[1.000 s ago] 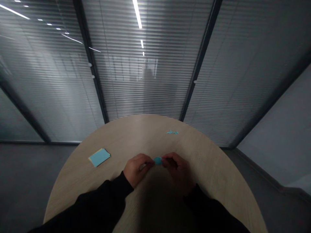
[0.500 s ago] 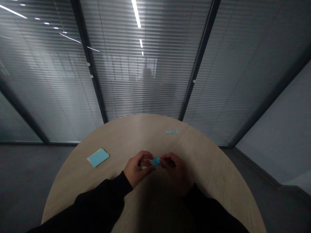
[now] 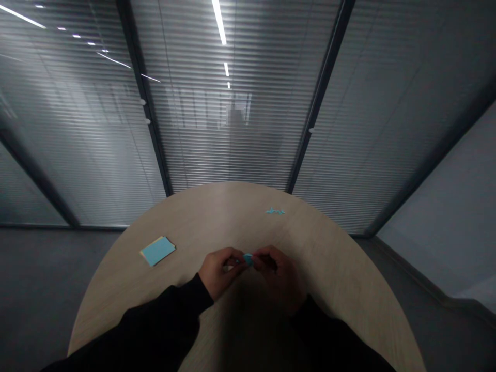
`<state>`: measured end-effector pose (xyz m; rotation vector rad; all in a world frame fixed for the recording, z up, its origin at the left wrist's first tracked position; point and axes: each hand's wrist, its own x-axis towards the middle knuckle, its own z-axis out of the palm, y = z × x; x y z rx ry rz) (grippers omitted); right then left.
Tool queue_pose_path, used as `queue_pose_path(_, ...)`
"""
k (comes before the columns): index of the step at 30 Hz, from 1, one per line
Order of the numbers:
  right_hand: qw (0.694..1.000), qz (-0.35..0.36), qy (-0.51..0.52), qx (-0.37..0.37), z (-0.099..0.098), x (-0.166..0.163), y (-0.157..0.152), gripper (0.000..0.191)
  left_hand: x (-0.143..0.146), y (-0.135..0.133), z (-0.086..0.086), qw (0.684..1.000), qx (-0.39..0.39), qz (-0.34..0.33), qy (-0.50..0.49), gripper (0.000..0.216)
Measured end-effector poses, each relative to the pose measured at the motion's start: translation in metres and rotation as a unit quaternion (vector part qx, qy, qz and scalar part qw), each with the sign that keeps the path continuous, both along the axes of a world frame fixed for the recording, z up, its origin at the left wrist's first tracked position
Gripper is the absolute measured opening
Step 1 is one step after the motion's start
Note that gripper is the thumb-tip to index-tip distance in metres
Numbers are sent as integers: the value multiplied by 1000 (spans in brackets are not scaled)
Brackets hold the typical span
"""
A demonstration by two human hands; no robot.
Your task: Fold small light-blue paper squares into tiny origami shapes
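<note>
In the head view, the left hand (image 3: 217, 269) and right hand (image 3: 282, 275) share a pinching grip on a small blue piece (image 3: 247, 259), apparently unfinished, over the worktop (image 3: 217, 217); beyond lie little blue shapes (image 3: 272, 211) (seemingly done), at left stacked sheets (image 3: 158, 251), apparently unworked.

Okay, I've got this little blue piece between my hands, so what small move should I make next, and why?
Perhaps press the small blue piece gently: your left hand and right hand have fingertips on its opposite sides, so it looks well steadied. Its exact shape is too small to judge.
</note>
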<state>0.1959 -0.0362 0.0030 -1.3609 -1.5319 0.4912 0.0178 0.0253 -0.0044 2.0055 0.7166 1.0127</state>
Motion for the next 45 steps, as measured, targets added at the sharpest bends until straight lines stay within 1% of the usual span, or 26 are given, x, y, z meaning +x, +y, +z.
queue_pose_path(8, 1000, 9, 20, -4, 0, -3, -1, 20, -1, 1, -6, 999, 1, 45, 23, 17)
queue_pose_path(13, 999, 20, 25, -1, 2, -3, -1, 19, -1, 2, -7, 998, 19, 56, 37, 20)
queue_pose_path(15, 999, 22, 24, -2, 3, -3, -1, 19, 0, 1, -8, 998, 7, 59, 30, 21)
queue_pose_path(16, 999, 22, 23, -2, 3, -3, -1, 19, 1, 1, -8, 998, -18, 53, 13, 21)
queue_pose_path(18, 999, 17, 27, -6, 3, -3, -1, 18, 4, 0, -9, 993, -105, 24, -48, 22)
queue_pose_path(20, 999, 13, 39, -9, 2, -4, -1, 18, 8, -1, -10, 970, -203, -21, -134, 49)
queue_pose_path(21, 999, 12, 45, -12, 2, -5, -1, 18, 9, -1, -10, 959, -233, -38, -154, 58)
queue_pose_path(22, 999, 11, 49, -13, 1, -6, -1, 18, 10, -1, -10, 951, -254, -51, -168, 64)
queue_pose_path(23, 998, 13, 52, -13, 0, -7, -1, 19, 11, -2, -10, 947, -267, -58, -171, 65)
queue_pose_path(27, 998, 25, 58, -12, -4, -10, 0, 19, 11, -3, -8, 945, -278, -64, -160, 51)
queue_pose_path(31, 998, 23, 55, -11, -5, -10, 1, 20, 10, -5, -5, 942, -287, -66, -158, 40)
queue_pose_path(36, 997, 34, 69, -9, -3, -11, 0, 19, 11, -5, -3, 936, -308, -55, -159, 42)
queue_pose_path(41, 998, 27, 63, -9, 2, -12, -1, 20, 10, -4, -4, 931, -323, -64, -159, 47)
queue_pose_path(45, 996, 38, 80, -26, 2, -10, -1, 26, 9, -3, -4, 930, -327, -63, -155, 49)
